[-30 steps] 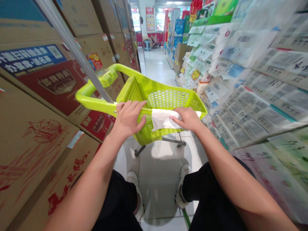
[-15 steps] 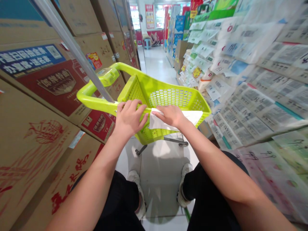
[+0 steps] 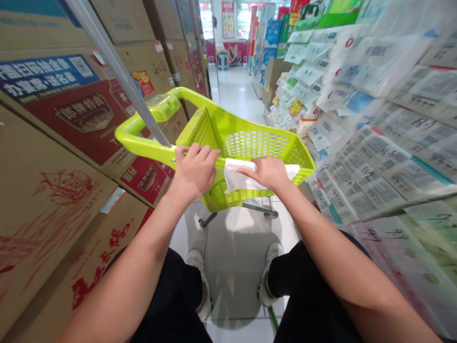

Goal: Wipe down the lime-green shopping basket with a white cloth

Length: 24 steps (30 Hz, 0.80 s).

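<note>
A lime-green shopping cart (image 3: 250,127) stands sideways in front of me. My left hand (image 3: 197,167) grips its near rim, close to where a grey metal pole (image 3: 123,78) meets the cart frame. Further right along the same rim, my right hand (image 3: 268,172) presses a white cloth (image 3: 233,176) against the edge. Its fingers fold over the rim and the thumb lies on the cloth. The cloth drapes down the cart's near side and shows on both sides of that hand. The visible part of the basket shows perforated walls.
Stacked cardboard boxes (image 3: 85,114) wall the left side. Packs of tissue paper (image 3: 378,157) with handwritten prices line the right. Between them the tiled floor (image 3: 235,90) runs back to a blue stool (image 3: 223,62). A green strip (image 3: 273,318) lies by my right shoe (image 3: 269,276).
My right hand has slid right along the rim, its thumb now over the cloth. The left hand's fingers, spread before, have closed on the rim.
</note>
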Tool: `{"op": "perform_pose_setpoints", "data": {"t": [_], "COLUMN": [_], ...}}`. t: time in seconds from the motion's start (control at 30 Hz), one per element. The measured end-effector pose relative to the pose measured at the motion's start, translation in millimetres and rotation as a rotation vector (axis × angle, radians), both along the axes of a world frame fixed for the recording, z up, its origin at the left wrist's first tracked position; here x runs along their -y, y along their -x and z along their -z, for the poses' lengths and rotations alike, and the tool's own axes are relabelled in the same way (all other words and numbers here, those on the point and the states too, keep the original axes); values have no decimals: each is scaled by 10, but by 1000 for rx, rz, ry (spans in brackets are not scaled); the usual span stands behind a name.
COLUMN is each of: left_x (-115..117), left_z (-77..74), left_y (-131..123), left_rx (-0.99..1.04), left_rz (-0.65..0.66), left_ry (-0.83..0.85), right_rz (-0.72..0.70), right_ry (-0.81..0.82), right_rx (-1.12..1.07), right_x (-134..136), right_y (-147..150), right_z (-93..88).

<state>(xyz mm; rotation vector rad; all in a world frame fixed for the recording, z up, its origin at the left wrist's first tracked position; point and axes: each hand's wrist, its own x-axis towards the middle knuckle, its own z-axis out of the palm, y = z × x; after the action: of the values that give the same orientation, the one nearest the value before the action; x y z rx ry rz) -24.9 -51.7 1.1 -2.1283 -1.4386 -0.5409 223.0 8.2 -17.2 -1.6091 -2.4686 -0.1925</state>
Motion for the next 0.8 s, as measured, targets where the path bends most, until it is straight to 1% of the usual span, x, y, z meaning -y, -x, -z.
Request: {"op": "perform_pose_setpoints", "data": {"t": [0.1, 0.17, 0.2, 0.27, 0.37, 0.47, 0.53, 0.63, 0.73, 0.8], "left_x": [36, 45, 49, 63, 76, 52, 21, -9, 5, 26], "left_z": [3, 8, 6, -8, -31, -18, 9, 54, 77, 76], "left_y": [-26, 9, 40, 120, 239, 300, 289, 200, 81, 32], "left_rx": [10, -7, -17, -41, -107, -112, -56, 7, 18, 17], "left_rz": [-4, -21, -26, -23, -15, 19, 60, 83, 74, 62], "left_ry": [-22, -32, -35, -34, -15, 7, 17, 24, 8, 2], "right_rz": [-65, -89, -98, -106, -79, -37, -8, 8, -17, -49], "right_ry": [10, 18, 32, 78, 98, 35, -9, -40, -34, -30], "right_rx": [-47, -56, -49, -19, 12, 13, 12, -15, -85, -125], "right_x": [33, 43, 44, 43, 50, 78, 99, 136, 183, 204], "right_y": [313, 403, 402, 313, 48, -167, -179, 33, 365, 524], "right_z": [-56, -87, -96, -96, -50, 21, 55, 48, -22, -75]}}
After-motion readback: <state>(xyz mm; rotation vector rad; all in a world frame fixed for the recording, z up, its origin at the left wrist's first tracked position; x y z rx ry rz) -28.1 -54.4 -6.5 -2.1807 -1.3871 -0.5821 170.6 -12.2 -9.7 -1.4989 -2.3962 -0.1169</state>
